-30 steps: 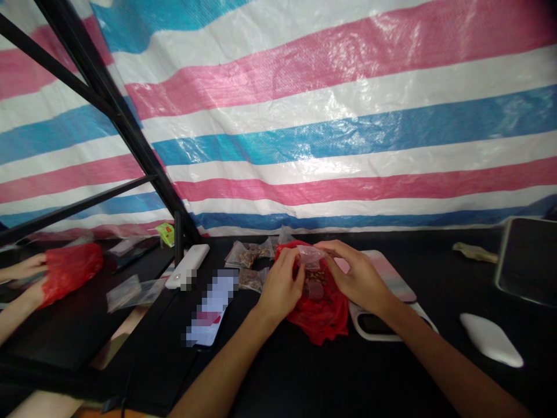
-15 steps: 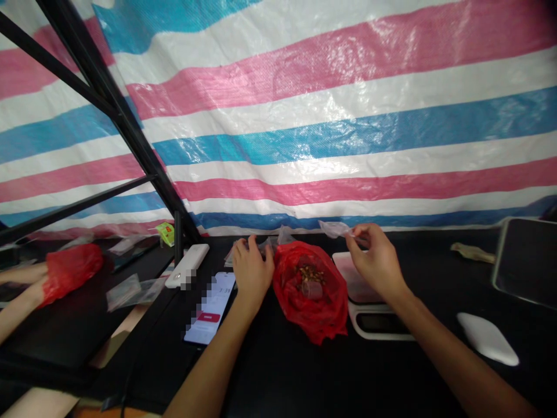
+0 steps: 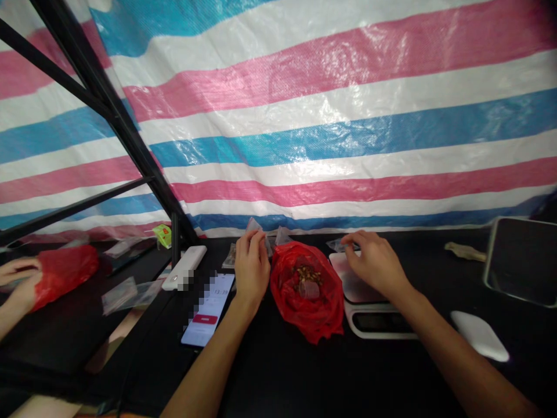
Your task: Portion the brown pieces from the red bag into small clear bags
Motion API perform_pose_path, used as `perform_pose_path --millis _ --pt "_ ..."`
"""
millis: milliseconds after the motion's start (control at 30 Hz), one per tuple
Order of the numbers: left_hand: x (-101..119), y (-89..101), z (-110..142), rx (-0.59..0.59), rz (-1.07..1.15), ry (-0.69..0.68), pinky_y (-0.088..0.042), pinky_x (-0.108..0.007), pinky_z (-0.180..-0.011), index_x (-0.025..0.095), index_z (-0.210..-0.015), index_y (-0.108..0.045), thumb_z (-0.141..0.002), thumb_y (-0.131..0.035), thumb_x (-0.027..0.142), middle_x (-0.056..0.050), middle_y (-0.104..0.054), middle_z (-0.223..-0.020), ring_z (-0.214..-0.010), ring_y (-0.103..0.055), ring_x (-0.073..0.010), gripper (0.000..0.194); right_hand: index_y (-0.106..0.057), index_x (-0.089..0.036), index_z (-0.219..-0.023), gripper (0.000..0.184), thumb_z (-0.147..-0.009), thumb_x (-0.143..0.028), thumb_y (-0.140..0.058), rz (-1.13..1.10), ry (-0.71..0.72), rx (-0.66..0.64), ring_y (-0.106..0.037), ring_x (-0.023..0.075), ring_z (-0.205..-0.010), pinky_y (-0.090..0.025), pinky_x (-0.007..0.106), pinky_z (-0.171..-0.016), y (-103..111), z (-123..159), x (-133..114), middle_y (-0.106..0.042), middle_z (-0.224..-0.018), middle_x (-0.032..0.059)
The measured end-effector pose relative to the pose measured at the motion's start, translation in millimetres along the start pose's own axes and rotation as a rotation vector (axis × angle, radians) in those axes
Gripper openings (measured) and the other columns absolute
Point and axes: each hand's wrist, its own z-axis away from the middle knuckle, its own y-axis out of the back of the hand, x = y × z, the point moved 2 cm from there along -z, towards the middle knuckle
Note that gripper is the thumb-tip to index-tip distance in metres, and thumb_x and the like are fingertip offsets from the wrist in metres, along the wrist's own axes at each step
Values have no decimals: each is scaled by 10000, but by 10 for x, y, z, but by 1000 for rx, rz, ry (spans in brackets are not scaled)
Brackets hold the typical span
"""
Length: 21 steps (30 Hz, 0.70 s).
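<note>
The left grip [image 3: 252, 264] pinches a small clear bag [image 3: 256, 227], and the right grip [image 3: 375, 260] closes on another clear bag [image 3: 342, 245] just above a digital scale [image 3: 353, 280]. Between the grips lies a red plastic bag [image 3: 307, 302] holding brown nuts [image 3: 307, 275].

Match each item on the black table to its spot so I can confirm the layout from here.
Items:
1. Red plastic bag
2. Lit smartphone
3. White digital kitchen scale
4. Small clear plastic bag

Spots:
A. Left of the left hand
B. Between both hands
C. Pinched by the right hand
D. Beneath the right hand

Right pairs: 1-B, 2-A, 3-D, 4-C
</note>
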Motion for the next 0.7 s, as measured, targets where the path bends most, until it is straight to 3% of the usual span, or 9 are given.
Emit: perform_pose_path --millis 100,200,367,433,567,700 --pt "121 6 38 26 173 -86 -496 -440 -1083 222 -1197 -613 -1032 -467 193 -119 -632 -1274 -1221 -605 -230 222 -765 -225 -931 232 -884 -166 -545 79 23 -83 -704 300 -997 -514 480 -930 -59 35 1 -786 -986 77" --pt "231 -3 81 -17 403 -91 -508 -433 -1071 227 -1135 -603 -1039 -461 203 -113 -654 -1260 -1210 -631 -220 174 -769 -226 -1022 292 -890 -139 -523 -5 30 -58 -704 290 -1060 -504 491 -980 -100 33 -1 -786 -1080 77" --pt "383 -95 127 -239 909 197 -577 -382 -903 214 -1068 -571 -1034 -516 349 -109 -709 -1114 -1041 -700 -223 150 -693 -221 -1225 300 -974 -307 -553 -487 29 1 -686 261 -1135 -520 464 -1037 -28 -18 -238 -738 -1244 86" --pt "423 -147 142 -308 1051 307 -582 -337 -786 207 -1058 -552 -1018 -546 391 -92 -713 -1011 -896 -710 -202 189 -690 -236 -1226 307 -976 -381 -587 -636 -6 -105 -713 240 -1051 -556 423 -982 32 -19 -391 -752 -1203 69" --pt "417 -219 152 -278 1097 425 -492 -248 -618 211 -1004 -527 -1000 -577 353 5 -620 -789 -626 -586 -117 151 -728 -238 -1027 269 -1012 -430 -539 -800 1 -387 -707 206 -893 -569 326 -807 113 29 -626 -769 -991 28" --pt "364 -201 160 -216 915 381 -442 -235 -640 208 -972 -555 -1009 -536 277 14 -563 -799 -668 -533 -110 81 -716 -220 -944 246 -1007 -388 -548 -786 28 -496 -648 180 -768 -512 292 -692 94 87 -673 -734 -864 9"
